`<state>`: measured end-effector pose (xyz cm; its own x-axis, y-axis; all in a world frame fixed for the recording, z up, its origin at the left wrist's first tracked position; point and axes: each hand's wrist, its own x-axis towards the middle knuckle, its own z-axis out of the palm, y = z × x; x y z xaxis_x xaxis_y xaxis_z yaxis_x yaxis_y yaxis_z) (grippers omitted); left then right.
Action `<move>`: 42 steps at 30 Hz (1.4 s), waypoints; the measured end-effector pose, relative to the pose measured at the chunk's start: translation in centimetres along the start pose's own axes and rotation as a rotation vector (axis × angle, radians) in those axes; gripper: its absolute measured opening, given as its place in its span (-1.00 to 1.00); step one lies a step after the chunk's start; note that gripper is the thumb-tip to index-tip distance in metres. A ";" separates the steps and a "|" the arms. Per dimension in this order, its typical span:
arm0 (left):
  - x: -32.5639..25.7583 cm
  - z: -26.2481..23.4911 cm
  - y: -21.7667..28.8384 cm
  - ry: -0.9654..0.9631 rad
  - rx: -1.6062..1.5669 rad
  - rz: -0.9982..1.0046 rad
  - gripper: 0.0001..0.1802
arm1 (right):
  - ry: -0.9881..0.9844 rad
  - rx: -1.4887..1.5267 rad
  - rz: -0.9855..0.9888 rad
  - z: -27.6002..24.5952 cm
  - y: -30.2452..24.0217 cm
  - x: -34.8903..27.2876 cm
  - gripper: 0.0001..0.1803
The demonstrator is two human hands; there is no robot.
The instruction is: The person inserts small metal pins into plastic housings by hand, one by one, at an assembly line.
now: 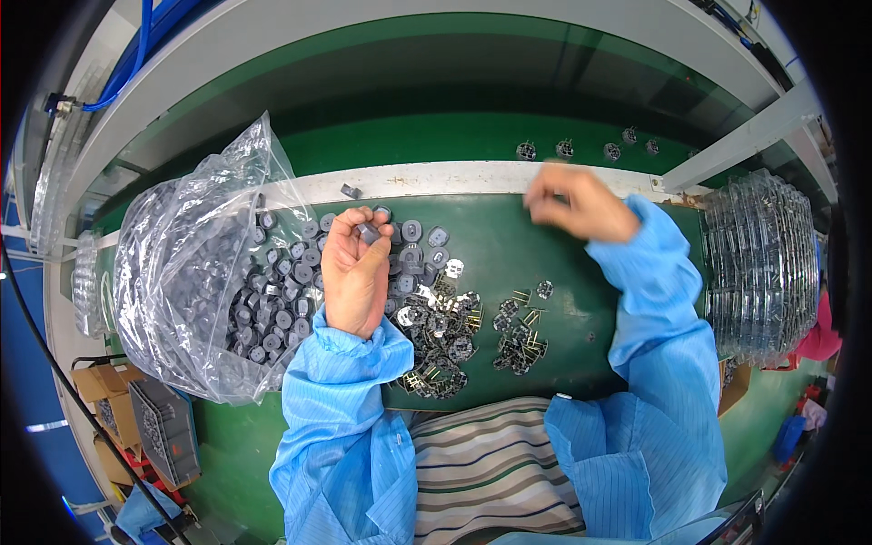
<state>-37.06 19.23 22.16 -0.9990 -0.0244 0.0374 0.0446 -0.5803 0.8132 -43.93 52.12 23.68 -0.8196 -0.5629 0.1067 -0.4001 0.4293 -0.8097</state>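
Note:
My left hand (356,277) is turned palm up over the pile, its fingers closed on a small grey plastic cap (368,232). Similar rounded grey caps (411,257) lie loose around and behind it. My right hand (581,204) is above the white rail (454,177), smeared by motion, with its fingers bent; whether anything is in them cannot be made out. Between my forearms sits a heap of small black parts with brass-coloured pins (440,350). A smaller group of black pinned parts (520,341) lies just to its right.
A clear plastic bag (182,282) full of grey caps spreads over the bench's left side. Several finished-looking round parts (564,148) stand on the green strip beyond the rail. Stacked clear trays (758,263) rise at the right, beside a white post (745,136).

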 end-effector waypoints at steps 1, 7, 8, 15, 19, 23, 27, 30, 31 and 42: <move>0.1 0.4 -0.3 -0.010 0.009 0.013 -0.64 | -0.231 -0.062 0.060 -0.5 -2.2 -1.6 -0.75; -0.7 2.7 0.0 -0.120 0.165 -0.055 -0.58 | -0.308 -0.088 -0.074 2.6 -2.0 -5.3 -0.78; -1.1 3.1 0.3 -0.140 0.267 -0.093 -0.56 | -0.221 -0.093 -0.103 3.0 -1.6 -4.9 -0.81; -1.6 3.7 -1.4 -0.239 0.590 0.049 -0.52 | 0.156 -0.220 -0.069 5.8 0.1 0.5 -0.90; -1.8 3.5 -1.7 -0.236 0.758 0.159 -0.55 | 0.115 0.285 0.020 5.2 -4.0 1.9 -0.94; -2.0 3.6 -2.1 -0.126 0.730 0.038 -0.62 | 0.196 0.168 -0.309 6.7 -6.1 2.5 -0.87; -1.5 2.2 -2.3 -0.218 0.812 0.085 -0.57 | 0.203 -0.018 -0.354 7.1 -6.5 2.7 -0.84; -1.6 1.9 -2.5 -0.226 0.865 0.131 -0.58 | 0.215 -0.054 -0.392 7.3 -6.9 2.7 -0.82; -1.7 1.9 -2.5 -0.218 0.846 0.117 -0.58 | 0.213 -0.054 -0.393 7.4 -6.8 2.7 -0.82; -2.0 3.5 -2.0 -0.144 0.838 0.132 -0.63 | 0.245 -0.108 -0.420 8.0 -6.7 2.2 -0.78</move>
<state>-35.10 23.28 22.48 -0.9780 0.0873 0.1893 0.2040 0.2142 0.9552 -39.71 42.33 24.73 -0.6456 -0.5258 0.5538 -0.7460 0.2794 -0.6045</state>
